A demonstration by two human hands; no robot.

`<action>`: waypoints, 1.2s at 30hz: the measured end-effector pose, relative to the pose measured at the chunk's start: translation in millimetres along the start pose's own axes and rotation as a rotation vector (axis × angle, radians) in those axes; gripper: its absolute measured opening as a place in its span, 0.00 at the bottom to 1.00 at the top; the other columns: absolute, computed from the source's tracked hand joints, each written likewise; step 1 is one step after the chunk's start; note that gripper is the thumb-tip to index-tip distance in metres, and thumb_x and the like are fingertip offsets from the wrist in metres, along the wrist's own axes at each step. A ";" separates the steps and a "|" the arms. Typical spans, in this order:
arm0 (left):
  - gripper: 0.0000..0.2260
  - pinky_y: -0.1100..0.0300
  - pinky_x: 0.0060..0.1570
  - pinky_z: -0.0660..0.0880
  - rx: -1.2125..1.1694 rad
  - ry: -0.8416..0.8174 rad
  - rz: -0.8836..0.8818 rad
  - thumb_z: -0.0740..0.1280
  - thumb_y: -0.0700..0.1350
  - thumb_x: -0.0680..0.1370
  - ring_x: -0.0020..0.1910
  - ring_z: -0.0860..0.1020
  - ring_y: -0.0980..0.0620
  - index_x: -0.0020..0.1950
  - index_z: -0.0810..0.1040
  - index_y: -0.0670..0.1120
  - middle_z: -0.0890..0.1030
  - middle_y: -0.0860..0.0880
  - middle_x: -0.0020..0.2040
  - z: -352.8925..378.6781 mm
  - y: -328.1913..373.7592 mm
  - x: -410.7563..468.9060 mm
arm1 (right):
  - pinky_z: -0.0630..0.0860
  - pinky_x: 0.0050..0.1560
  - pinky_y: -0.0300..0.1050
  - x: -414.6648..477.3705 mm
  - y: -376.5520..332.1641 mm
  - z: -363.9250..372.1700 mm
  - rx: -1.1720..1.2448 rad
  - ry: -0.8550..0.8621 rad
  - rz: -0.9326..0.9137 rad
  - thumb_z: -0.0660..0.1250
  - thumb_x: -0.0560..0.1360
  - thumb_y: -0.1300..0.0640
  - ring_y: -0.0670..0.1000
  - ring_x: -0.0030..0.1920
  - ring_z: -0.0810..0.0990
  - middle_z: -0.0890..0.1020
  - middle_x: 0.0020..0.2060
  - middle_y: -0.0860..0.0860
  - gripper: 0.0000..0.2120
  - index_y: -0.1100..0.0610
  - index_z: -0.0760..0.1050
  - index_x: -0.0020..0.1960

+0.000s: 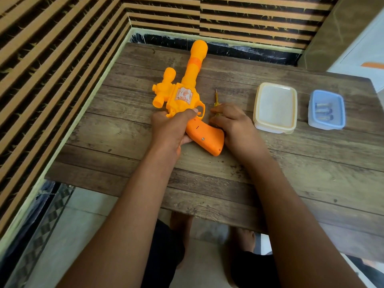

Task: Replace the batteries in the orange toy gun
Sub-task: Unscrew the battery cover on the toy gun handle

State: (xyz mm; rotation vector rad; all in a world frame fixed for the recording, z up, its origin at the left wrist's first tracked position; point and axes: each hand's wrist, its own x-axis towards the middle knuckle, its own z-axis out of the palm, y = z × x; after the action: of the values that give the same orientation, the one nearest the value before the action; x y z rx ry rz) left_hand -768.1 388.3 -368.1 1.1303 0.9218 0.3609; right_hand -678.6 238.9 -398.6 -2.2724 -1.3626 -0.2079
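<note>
**Toy gun pinned by our left hand, screwdriver in our right**

In the head view the toy gun (187, 94) lies flat on the table (291, 173), its barrel running away from us toward the wall and its butt (209, 140) slanting back toward our right. Our left hand (172, 125) is clamped round the body where it meets the butt, by the trigger. Our right hand (232, 123) sits just beside the butt, fingers curled on the screwdriver (216, 98). Its tip points away from us, nearly parallel to the barrel, so we judge it must swing back to the screw (203, 139), which faces up on the butt between our hands. Further right stand a cream box (275, 107) and a blue box (326, 125) holding batteries (323, 111). The table's near edge is well behind our wrists.
</note>
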 end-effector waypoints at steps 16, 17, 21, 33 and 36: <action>0.18 0.52 0.40 0.85 -0.164 -0.207 -0.106 0.70 0.31 0.76 0.52 0.87 0.44 0.65 0.79 0.40 0.86 0.39 0.57 -9.1 6.8 -17.5 | 0.80 0.54 0.47 -26.0 -41.2 -30.0 0.365 0.189 0.318 0.70 0.79 0.61 0.51 0.51 0.84 0.87 0.51 0.53 0.07 0.57 0.86 0.54; 0.17 0.52 0.39 0.85 -0.172 -0.224 -0.099 0.70 0.30 0.77 0.51 0.87 0.46 0.64 0.79 0.41 0.86 0.40 0.57 -9.5 7.2 -20.8 | 0.78 0.55 0.42 -30.5 -45.9 -32.7 0.387 0.159 0.354 0.71 0.79 0.60 0.49 0.53 0.84 0.87 0.53 0.52 0.08 0.57 0.86 0.56; 0.13 0.54 0.39 0.85 -0.195 -0.240 -0.068 0.72 0.31 0.78 0.51 0.86 0.49 0.58 0.81 0.45 0.87 0.44 0.53 -12.0 6.9 -30.8 | 0.74 0.59 0.28 -37.6 -53.3 -37.0 0.528 0.126 0.482 0.75 0.76 0.60 0.43 0.56 0.83 0.87 0.57 0.51 0.12 0.58 0.86 0.59; 0.06 0.54 0.46 0.77 -0.069 -0.114 0.232 0.76 0.43 0.78 0.42 0.80 0.53 0.46 0.85 0.41 0.83 0.47 0.42 11.3 -5.9 -46.8 | 0.81 0.63 0.59 -41.0 -72.9 -24.2 1.185 0.251 0.780 0.75 0.75 0.66 0.52 0.57 0.87 0.88 0.53 0.54 0.15 0.62 0.84 0.61; 0.09 0.65 0.36 0.73 0.092 -0.096 0.395 0.74 0.46 0.80 0.34 0.75 0.59 0.45 0.82 0.41 0.78 0.51 0.34 19.9 -7.4 -48.8 | 0.83 0.59 0.53 -39.5 -71.1 -20.3 1.170 0.264 0.785 0.73 0.76 0.68 0.49 0.53 0.88 0.89 0.52 0.54 0.14 0.62 0.84 0.61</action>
State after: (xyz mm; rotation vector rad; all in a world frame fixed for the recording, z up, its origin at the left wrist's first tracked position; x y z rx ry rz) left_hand -783.0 340.4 -350.5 1.4054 0.6320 0.5838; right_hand -757.2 225.8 -372.4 -1.4791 -0.1959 0.4327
